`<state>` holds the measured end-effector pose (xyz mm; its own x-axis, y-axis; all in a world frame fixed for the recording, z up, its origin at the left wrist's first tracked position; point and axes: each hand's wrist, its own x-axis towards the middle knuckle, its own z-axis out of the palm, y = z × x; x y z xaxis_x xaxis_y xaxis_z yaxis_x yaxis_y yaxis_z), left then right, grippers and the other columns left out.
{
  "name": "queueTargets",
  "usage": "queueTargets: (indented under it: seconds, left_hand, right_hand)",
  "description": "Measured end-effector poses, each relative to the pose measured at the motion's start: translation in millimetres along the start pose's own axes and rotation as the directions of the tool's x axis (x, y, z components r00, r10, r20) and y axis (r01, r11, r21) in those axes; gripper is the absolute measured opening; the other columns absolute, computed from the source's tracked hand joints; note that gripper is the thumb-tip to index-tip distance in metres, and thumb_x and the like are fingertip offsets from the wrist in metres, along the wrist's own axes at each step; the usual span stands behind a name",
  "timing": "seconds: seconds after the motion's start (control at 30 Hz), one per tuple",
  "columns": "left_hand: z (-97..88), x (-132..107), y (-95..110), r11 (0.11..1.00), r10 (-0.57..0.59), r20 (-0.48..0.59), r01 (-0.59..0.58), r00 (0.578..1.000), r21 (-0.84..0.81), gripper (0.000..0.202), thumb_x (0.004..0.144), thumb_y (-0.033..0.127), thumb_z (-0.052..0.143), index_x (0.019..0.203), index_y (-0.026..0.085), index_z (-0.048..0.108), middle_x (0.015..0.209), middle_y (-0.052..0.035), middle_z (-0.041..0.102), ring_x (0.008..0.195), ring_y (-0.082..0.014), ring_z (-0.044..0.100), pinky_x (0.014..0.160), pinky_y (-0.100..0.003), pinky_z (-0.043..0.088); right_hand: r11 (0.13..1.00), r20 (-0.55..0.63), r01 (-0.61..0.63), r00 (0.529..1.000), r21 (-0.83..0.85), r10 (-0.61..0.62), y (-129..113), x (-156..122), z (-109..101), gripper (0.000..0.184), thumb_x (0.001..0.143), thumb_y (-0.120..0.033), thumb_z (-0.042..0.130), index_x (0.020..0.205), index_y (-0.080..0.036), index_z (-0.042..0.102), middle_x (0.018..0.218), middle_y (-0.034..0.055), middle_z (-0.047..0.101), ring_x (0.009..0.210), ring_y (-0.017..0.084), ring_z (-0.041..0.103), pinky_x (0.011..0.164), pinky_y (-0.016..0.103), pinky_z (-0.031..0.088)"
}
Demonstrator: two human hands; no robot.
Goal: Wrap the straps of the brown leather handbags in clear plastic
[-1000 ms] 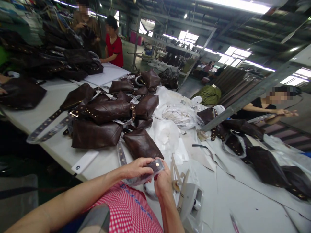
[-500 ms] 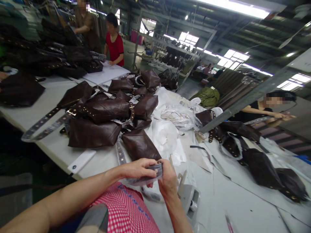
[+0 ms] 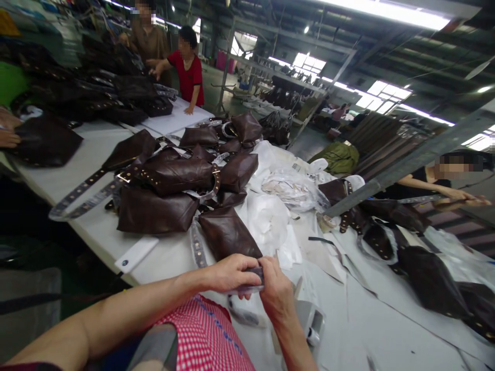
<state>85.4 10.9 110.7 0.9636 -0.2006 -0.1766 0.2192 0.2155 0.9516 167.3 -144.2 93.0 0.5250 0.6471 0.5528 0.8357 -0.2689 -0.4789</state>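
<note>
My left hand (image 3: 232, 274) and my right hand (image 3: 276, 292) meet at the near edge of the white table (image 3: 93, 149), both pinched on a dark strap end in clear plastic wrap (image 3: 256, 275). The hands cover most of the strap. Just beyond them lies a brown leather bag (image 3: 229, 233) with a studded strap (image 3: 198, 247) running toward my hands. A white tape dispenser (image 3: 311, 319) stands to the right of my right hand.
A heap of brown leather bags (image 3: 170, 178) fills the table's middle. White wrapping paper and plastic bags (image 3: 274, 206) lie beside it. More dark bags (image 3: 429, 278) lie at right. Two people stand at the far end, one person sits at right.
My hands have closed more tightly over the wrapped strap end, and its stud no longer shows. The view has shifted slightly right.
</note>
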Motion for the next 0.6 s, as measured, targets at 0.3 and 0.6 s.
queueTargets:
  seconds: [0.3,0.6]
  left_hand:
    - [-6.9,3.8,44.2,0.997,-0.042,0.35,0.06,0.936,-0.043,0.03,0.069,0.038,0.073,0.082,0.017,0.057,0.063,0.0013,0.063,0.053,-0.0116,0.059,0.054,-0.023,0.047]
    - [13.2,6.0,26.1,0.981,0.015,0.072,-0.029,0.997,0.193,0.008,0.08,0.024,0.054,0.078,0.016,0.053,0.055,0.0027,0.059,0.046,-0.0091,0.052,0.046,-0.018,0.04]
  right_hand:
    - [0.573,0.009,-0.498,0.76,0.651,0.65,-44.0,15.3,-16.3,0.017,0.074,-0.031,0.057,0.087,-0.02,0.057,0.076,0.0,0.065,0.063,0.016,0.06,0.057,0.026,0.048]
    - [0.999,-0.078,-0.021,0.997,-0.036,0.018,2.0,-1.1,-21.1,0.025,0.083,-0.022,0.052,0.106,-0.02,0.061,0.103,0.0111,0.066,0.098,0.022,0.062,0.084,0.036,0.05]
